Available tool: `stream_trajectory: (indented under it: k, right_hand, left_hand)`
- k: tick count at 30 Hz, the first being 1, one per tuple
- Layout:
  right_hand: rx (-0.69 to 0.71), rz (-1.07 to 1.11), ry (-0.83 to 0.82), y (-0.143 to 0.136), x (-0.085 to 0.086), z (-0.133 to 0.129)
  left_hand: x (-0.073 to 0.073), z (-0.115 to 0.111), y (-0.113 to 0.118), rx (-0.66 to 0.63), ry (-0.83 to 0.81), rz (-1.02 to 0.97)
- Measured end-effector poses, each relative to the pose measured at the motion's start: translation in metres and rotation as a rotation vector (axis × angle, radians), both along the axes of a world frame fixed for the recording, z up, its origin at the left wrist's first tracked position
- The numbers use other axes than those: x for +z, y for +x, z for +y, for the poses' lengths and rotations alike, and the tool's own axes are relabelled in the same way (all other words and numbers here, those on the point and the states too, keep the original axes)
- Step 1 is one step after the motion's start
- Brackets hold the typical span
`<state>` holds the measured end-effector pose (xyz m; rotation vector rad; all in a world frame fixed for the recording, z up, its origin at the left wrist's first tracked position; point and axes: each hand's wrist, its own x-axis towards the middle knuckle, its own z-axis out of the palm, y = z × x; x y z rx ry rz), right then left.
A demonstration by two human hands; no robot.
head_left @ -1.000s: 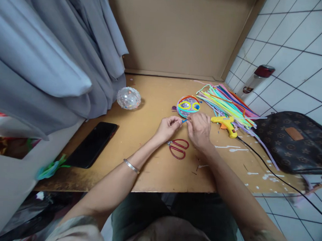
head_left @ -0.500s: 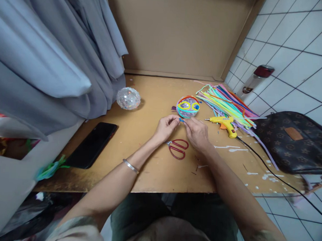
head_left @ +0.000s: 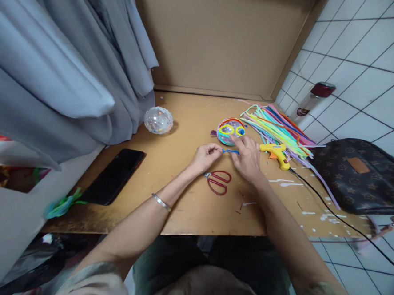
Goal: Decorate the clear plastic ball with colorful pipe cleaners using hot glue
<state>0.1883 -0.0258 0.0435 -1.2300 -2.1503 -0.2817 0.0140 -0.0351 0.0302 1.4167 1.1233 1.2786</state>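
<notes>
Pinched in my left hand (head_left: pixel 205 159) is one end of a short blue pipe cleaner (head_left: pixel 230 151), which stretches to my right hand (head_left: pixel 248 157). My right fingers close on its other end, the forefinger raised a little. Just beyond both hands sits a round clear piece (head_left: pixel 230 131) trimmed with red, yellow, purple and turquoise pipe cleaners. Red-handled scissors (head_left: pixel 219 182) lie below my hands, their blades mostly hidden by my left wrist. To the right, a yellow glue gun (head_left: pixel 273 152) rests with its nozzle hidden behind my right hand.
A heap of coloured pipe cleaners (head_left: pixel 278 128) lies at the back right, by a black patterned bag (head_left: pixel 358 175) and a red-capped bottle (head_left: pixel 311 101). A clear bowl-like piece (head_left: pixel 159 120) and a black phone (head_left: pixel 113 176) are on the left. The glue gun's cord (head_left: pixel 330 209) crosses the right side.
My right hand has moved slightly right and away from my left, so more of the blue pipe cleaner shows between them. The right hand now covers the glue gun's nozzle.
</notes>
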Motion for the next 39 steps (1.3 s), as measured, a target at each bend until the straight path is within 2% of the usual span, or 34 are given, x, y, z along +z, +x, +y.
stream_trajectory:
  k: [3, 6, 11, 15, 21, 25, 28, 33, 39]
  right_hand:
    - [0.113, 0.086, -0.037, -0.001, 0.001, 0.000]
    - [0.196, 0.164, -0.159, -0.006, 0.000, -0.001]
    - [0.246, 0.269, -0.343, -0.010, -0.001, -0.002]
    - [0.290, 0.446, -0.482, -0.011, -0.002, -0.002]
    - [0.359, 0.713, -0.601, -0.015, -0.013, 0.004]
    - [0.426, 0.812, -0.681, -0.016, -0.018, 0.008]
    - [0.431, 0.830, -0.690, -0.017, -0.018, 0.008]
    - [0.342, 0.786, -0.658, -0.016, -0.012, 0.005]
    - [0.292, 0.746, -0.571, -0.013, -0.008, 0.004]
  left_hand:
    - [-0.001, 0.004, -0.003, 0.095, 0.043, -0.075]
    - [-0.001, 0.007, -0.006, 0.139, 0.097, -0.075]
    - [-0.002, 0.005, -0.006, 0.102, 0.116, -0.069]
    - [-0.001, 0.004, -0.005, 0.059, 0.086, -0.116]
    - [-0.005, 0.007, -0.004, 0.012, 0.072, -0.227]
    - [-0.005, 0.007, -0.002, -0.005, 0.065, -0.261]
    - [-0.004, 0.007, -0.002, 0.012, 0.075, -0.242]
    - [-0.003, 0.008, -0.007, 0.068, 0.082, -0.109]
    - [0.000, 0.007, -0.013, 0.060, 0.108, 0.041]
